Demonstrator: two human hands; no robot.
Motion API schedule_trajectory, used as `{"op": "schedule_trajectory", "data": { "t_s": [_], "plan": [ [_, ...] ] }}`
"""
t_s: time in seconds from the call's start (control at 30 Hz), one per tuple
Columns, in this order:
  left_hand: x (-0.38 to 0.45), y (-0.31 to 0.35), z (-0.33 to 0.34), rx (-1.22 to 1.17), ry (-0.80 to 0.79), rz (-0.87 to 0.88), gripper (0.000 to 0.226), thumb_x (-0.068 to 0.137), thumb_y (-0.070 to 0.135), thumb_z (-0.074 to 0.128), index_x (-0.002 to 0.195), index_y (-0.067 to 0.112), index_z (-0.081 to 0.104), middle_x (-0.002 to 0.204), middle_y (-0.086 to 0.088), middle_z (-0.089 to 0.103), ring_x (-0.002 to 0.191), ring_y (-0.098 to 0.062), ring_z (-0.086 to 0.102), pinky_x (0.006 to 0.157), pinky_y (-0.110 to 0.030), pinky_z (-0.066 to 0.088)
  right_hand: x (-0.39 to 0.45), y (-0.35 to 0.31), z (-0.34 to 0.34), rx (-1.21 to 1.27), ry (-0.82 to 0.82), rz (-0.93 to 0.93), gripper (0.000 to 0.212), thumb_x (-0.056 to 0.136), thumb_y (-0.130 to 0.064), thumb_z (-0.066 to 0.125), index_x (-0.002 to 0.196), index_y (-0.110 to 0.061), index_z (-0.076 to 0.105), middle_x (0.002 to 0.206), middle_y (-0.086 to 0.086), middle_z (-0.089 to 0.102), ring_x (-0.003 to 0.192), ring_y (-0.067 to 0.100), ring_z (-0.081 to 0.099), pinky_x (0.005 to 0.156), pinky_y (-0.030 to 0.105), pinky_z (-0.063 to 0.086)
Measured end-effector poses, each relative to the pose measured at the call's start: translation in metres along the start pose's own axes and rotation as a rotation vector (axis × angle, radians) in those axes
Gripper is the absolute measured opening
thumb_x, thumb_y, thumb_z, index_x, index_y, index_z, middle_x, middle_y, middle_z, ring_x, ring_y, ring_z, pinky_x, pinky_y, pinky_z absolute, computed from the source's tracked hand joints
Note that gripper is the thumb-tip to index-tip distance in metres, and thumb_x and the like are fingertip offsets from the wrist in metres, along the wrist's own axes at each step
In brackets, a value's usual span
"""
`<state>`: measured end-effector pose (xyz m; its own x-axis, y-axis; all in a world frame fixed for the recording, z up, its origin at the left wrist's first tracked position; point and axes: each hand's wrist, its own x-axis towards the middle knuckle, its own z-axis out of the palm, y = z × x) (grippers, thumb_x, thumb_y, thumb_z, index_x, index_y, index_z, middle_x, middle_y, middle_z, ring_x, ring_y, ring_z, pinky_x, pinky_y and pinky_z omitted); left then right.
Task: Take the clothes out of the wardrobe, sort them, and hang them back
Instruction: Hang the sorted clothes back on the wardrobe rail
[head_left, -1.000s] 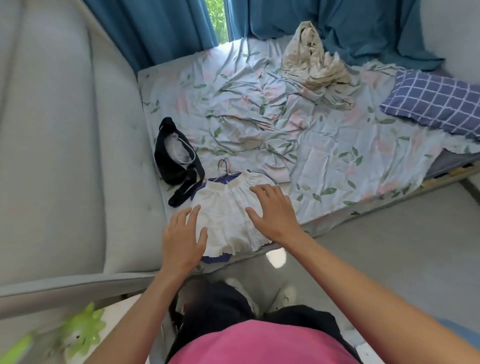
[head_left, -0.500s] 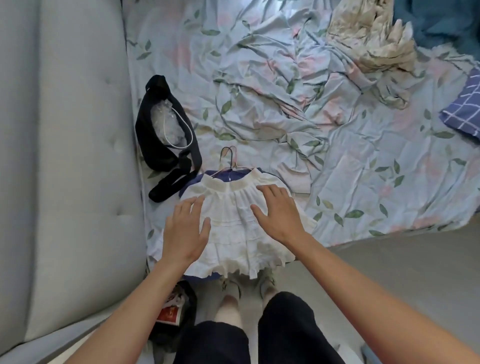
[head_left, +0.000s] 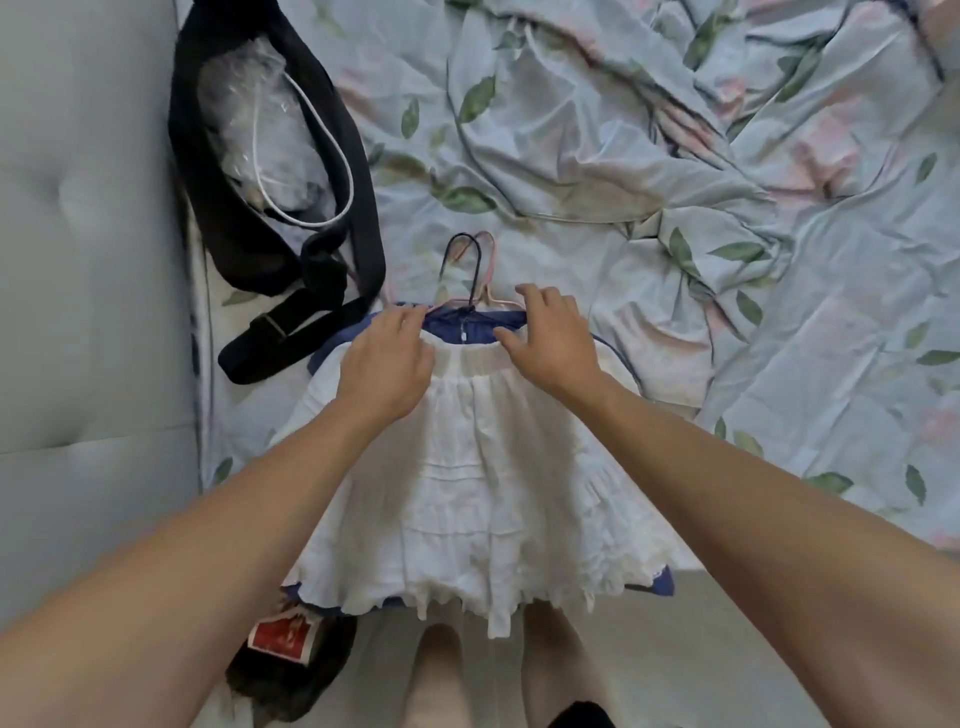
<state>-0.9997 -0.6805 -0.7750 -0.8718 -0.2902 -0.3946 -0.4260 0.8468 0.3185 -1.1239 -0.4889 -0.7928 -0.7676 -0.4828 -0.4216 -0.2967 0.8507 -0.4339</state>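
Observation:
A white tiered skirt (head_left: 483, 488) lies flat on the bed's near edge, its hem hanging over the side. Under it a blue garment (head_left: 470, 323) shows at the waistband and at the hem corners. Two hanger hooks, one dark (head_left: 470, 260) and one pink (head_left: 491, 275), stick out past the waistband. My left hand (head_left: 387, 358) rests on the left end of the waistband, fingers curled at the blue fabric's edge. My right hand (head_left: 550, 338) lies on the right end of the waistband, fingers bent over it. Whether either hand pinches the cloth is hidden.
A black bag (head_left: 291, 208) with a strap, clear plastic and a white cord lies on the bed's left side. A grey padded headboard (head_left: 88, 260) runs along the left. The leaf-print sheet (head_left: 675, 182) is rumpled. On the floor sit a dark item with a red label (head_left: 283, 636) and my feet (head_left: 436, 670).
The camera has dropped closer to the bed. Both hands have slid from the middle of the white skirt up to its waistband by the hanger hooks.

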Motion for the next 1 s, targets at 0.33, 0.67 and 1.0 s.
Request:
{"op": "schedule_trajectory", "data": {
  "t_s": [0.33, 0.67, 1.0],
  "plan": [
    [0.073, -0.007, 0.02, 0.027, -0.12, -0.042, 0.019, 0.092, 0.025, 0.067, 0.105, 0.015, 0.057, 0.112, -0.01, 0.062, 0.111, -0.036, 0.056, 0.081, -0.044, 0.042, 0.034, 0.006, 0.02, -0.089, -0.089, 0.005, 0.034, 0.088, -0.042, 0.069, 0.107, -0.018, 0.057, 0.109, 0.006, 0.058, 0.106, 0.032, 0.053, 0.083, 0.044, 0.045],
    [-0.009, 0.023, -0.054, -0.175, -0.096, 0.07, 0.029, 0.096, 0.041, 0.067, 0.083, 0.021, 0.05, 0.074, 0.005, 0.055, 0.078, -0.029, 0.056, 0.061, -0.041, 0.033, -0.048, -0.006, -0.043, -0.118, 0.039, -0.264, 0.017, 0.096, -0.027, 0.059, 0.096, -0.017, 0.045, 0.095, 0.004, 0.055, 0.086, 0.028, 0.051, 0.057, 0.039, 0.03],
    [-0.142, 0.105, -0.224, -0.267, 0.024, 0.341, 0.034, 0.095, 0.034, 0.073, 0.078, 0.019, 0.047, 0.069, 0.007, 0.053, 0.069, -0.023, 0.053, 0.064, -0.046, 0.045, -0.239, -0.097, -0.195, 0.191, 0.135, -0.091, 0.025, 0.101, -0.032, 0.059, 0.083, -0.024, 0.044, 0.07, -0.008, 0.052, 0.064, 0.014, 0.048, 0.06, 0.045, 0.043]
  ]
}}
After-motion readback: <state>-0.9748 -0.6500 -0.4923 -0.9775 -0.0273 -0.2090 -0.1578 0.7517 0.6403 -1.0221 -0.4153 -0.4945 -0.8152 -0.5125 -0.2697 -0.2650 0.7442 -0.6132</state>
